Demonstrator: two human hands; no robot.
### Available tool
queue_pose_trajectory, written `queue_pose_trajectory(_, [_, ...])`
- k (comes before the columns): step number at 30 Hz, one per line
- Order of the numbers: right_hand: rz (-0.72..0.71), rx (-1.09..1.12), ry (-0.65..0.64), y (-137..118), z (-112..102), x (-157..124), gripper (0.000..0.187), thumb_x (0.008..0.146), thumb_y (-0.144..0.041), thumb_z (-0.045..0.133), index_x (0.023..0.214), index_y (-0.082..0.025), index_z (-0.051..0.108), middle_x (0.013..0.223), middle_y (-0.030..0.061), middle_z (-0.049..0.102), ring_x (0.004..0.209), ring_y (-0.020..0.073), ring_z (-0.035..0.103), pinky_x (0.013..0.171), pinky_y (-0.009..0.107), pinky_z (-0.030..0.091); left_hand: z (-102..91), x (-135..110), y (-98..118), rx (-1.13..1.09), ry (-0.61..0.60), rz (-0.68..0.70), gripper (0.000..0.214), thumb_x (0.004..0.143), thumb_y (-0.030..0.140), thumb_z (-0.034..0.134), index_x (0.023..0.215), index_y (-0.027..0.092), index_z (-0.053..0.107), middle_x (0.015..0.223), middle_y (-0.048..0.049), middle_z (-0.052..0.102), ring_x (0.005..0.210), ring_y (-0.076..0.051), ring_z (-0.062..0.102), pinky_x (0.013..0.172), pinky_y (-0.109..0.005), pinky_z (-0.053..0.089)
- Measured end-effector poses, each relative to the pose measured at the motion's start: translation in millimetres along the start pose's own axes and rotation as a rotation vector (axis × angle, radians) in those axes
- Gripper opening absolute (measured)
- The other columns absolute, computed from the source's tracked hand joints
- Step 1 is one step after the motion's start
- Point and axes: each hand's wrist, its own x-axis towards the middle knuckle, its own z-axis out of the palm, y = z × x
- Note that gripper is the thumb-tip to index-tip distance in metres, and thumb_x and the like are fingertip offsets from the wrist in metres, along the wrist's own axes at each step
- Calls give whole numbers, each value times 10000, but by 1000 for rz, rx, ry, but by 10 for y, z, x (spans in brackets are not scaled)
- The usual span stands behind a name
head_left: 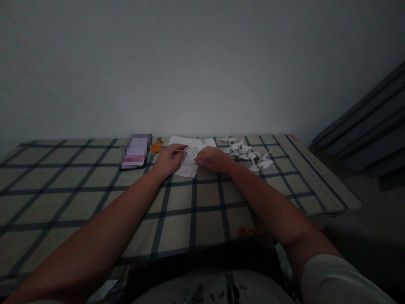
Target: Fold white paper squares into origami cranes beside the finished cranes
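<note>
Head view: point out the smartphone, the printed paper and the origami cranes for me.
Smartphone (136,151): head view, middle of its screen.
Printed paper (191,155): head view, on its printed face.
Origami cranes (241,148): head view, folded paper within the cluster.

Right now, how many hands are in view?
2: the left hand at the left of the paper, on the phone side; the right hand at its right, nearer the cranes. No others show.

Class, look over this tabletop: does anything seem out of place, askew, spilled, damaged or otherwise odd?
Nothing looks spilled or visibly damaged. One oddity: the smartphone on the left shows as coarse blocks, unlike its surroundings. On the right, folded paper cranes lie jumbled at various angles, untidy rather than wrong.
</note>
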Motion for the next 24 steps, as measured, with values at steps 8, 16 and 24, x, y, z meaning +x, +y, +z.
queue_pose_trajectory(8, [226,206,211,86,93,13,197,901,-291,597,905,-129,709,898,86,721,805,159,605,759,285,439,-94,-32,163,-32,260,199,158,887,240,593,951,183,725,894,-43,682,807,-147,623,673,-251,503])
queue_pose_trajectory(16, [441,660,312,57,84,75,305,772,-459,679,768,-158,627,771,19,644,701,133,564,682,271,439,-91,-99,209,-57,194,366,115,879,189,603,923,190,710,844,-34,668,763,-141,608,647,-253,475])
queue_pose_trajectory(24, [504,746,516,114,151,89,318,809,-476,629,927,-197,533,802,11,620,714,145,589,670,277,474,-142,-95,253,66,45,401,202,868,348,651,980,189,706,953,-66,716,860,-186,633,786,-326,511])
